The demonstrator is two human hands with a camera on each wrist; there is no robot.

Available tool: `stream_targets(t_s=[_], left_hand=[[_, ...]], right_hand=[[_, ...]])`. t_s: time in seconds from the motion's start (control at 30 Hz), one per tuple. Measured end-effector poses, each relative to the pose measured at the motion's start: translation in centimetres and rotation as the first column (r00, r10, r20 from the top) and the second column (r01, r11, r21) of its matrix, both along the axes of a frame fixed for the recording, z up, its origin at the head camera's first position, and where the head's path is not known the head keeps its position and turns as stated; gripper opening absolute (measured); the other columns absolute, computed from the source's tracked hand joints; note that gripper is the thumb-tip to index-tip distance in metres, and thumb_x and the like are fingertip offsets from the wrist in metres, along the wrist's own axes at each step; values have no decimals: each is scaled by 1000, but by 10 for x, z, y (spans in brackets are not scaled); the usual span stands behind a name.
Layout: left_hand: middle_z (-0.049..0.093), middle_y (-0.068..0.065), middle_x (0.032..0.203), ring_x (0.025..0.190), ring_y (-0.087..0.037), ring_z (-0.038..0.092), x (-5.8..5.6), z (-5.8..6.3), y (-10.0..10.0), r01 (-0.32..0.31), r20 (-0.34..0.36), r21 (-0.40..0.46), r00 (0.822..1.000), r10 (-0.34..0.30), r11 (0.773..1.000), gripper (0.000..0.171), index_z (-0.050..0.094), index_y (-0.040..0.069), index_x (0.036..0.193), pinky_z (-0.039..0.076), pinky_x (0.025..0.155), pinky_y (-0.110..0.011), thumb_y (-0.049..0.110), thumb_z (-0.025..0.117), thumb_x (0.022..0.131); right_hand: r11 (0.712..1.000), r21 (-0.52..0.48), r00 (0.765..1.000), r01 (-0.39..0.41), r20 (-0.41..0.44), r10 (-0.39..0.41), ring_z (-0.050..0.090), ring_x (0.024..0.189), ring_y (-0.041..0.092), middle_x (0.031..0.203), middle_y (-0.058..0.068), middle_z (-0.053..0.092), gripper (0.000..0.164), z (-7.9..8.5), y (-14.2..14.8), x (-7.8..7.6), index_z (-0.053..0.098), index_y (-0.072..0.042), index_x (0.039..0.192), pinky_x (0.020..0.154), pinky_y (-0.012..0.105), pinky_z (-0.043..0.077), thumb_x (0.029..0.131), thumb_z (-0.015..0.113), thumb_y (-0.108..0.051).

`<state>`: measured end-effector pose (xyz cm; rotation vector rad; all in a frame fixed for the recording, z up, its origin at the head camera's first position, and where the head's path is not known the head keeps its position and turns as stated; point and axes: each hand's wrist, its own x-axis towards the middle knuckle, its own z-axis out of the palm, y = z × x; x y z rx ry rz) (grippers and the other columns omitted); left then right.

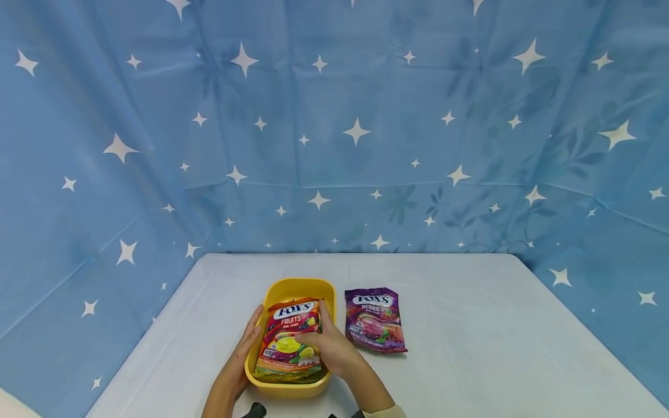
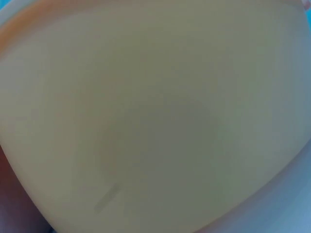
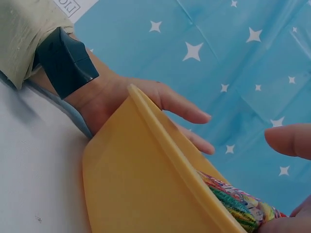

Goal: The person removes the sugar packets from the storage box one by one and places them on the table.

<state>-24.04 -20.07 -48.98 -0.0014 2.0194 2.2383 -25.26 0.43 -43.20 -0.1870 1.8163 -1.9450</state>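
An orange-red bag of Fox's Fruits candy (image 1: pixel 290 331) lies face up inside a yellow plastic container (image 1: pixel 298 284), with green-yellow wrapper showing at its lower edge. My left hand (image 1: pixel 244 348) rests along the container's left outer wall, its fingers extended. My right hand (image 1: pixel 334 348) reaches over the right rim, its fingers at the bag's right edge and its thumb over the bag's front. In the right wrist view, the right thumb (image 3: pixel 290 141) stands apart above the colourful bag (image 3: pixel 238 199). The container's pale wall (image 2: pixel 160 121) fills the left wrist view.
A purple bag of Fox's Berries candy (image 1: pixel 373 319) lies on the white table (image 1: pixel 481 331), just right of the container. Blue curtain (image 1: pixel 334 157) with white stars hangs behind the table and along both sides.
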Motion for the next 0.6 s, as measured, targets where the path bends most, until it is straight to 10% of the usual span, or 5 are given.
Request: stream_targets(t_s=[0.27,0.6], left_hand=[[-15,-4,154,139,-37,-12,2,2,-1,39,-11,49,999,-38,998,58,-1,32,147,3,107,-59,43,28,97],[-16,-7,153,139,-39,-12,3,2,-2,39,0,36,999,-39,999,62,-4,27,147,4,106,-60,44,28,97]], right_hand=[[993,-114,1000,-25,11,27,53,112,31,146,26,19,107,-8,-4,2,-10,-22,147,94,45,45,77,66,2],[998,48,998,-29,-52,32,45,119,39,150,22,14,102,-9,-1,6,1,-30,147,97,51,40,76,64,6]])
